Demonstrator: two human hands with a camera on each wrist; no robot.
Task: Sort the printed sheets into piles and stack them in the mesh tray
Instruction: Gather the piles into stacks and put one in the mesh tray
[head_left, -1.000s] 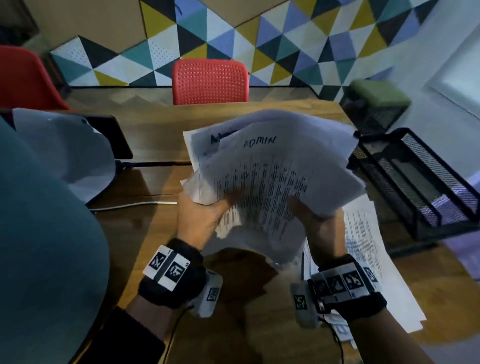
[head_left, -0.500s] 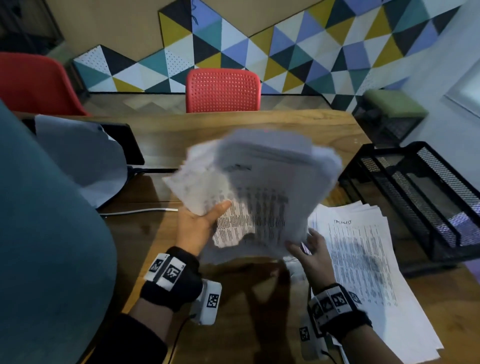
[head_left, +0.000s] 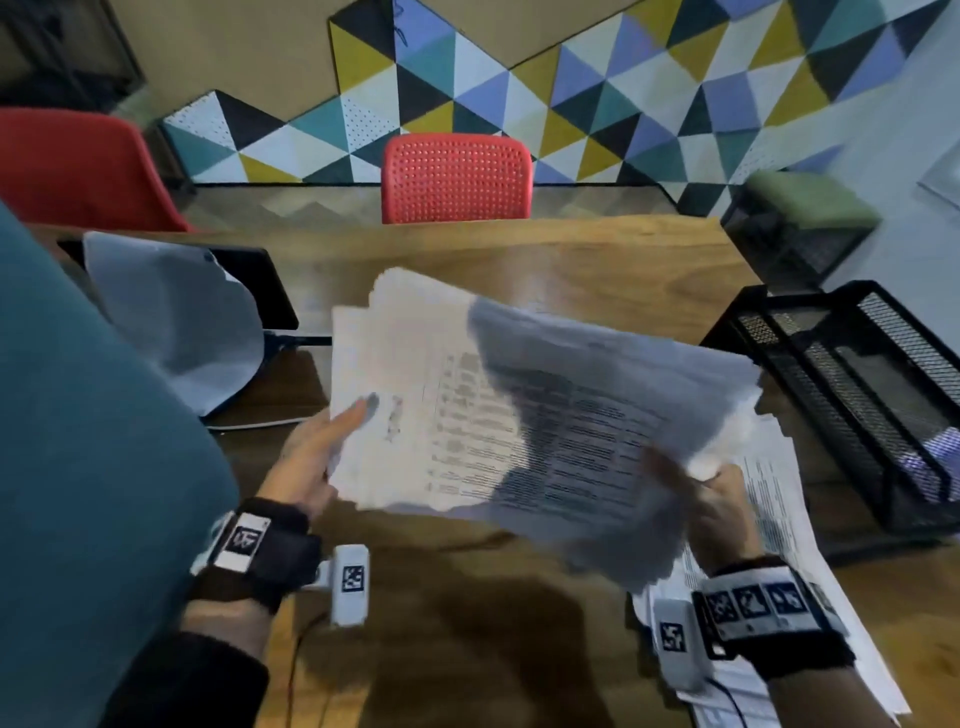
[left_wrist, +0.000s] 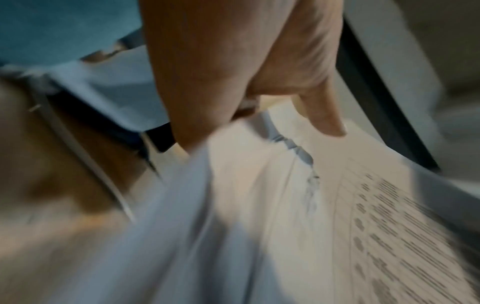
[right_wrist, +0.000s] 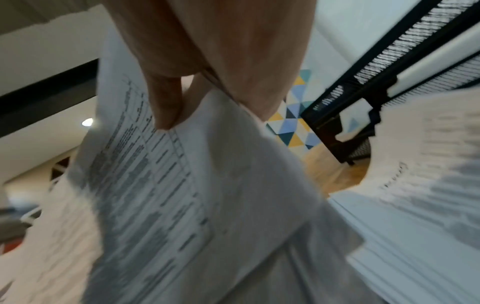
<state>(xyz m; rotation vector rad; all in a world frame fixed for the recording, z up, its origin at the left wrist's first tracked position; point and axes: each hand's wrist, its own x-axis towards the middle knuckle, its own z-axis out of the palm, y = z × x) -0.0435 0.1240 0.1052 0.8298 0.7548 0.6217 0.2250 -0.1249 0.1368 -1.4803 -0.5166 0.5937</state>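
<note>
**Inspector:** Start at the hands. What are they holding?

**Operator:** I am watching my left hand (head_left: 317, 457) pinching the near-left corner of the held bundle (head_left: 467, 405), thumb lying flat on the top page and the other fingers hidden underneath. My right hand (head_left: 719, 512) is gripping a separated batch of sheets (head_left: 613, 415) at its near edge; the right wrist view is showing the thumb (right_wrist: 166, 105) pressing into the print. Both grips are closing on paper, and neither hand is resting on the table (head_left: 519, 260).

**Inspector:** Where is everything relative to the mesh tray?

**Operator:** The mesh tray (head_left: 883, 415) is standing at the table's right edge. The batch is hanging just left of it, above the sorted pile (head_left: 779, 499) lying beside the tray's near-left corner. The bundle is further left.

**Inspector:** Risks?

**Operator:** I am judging three. The batch is fanning at its far edge, so loose pages may be sliding out and landing askew on the pile. The corner pinch on the bundle is looking thin, so sheets could be drooping and spilling. The print is blurring, so I cannot confirm the batch's heading; a wrong pile is possible.
</note>
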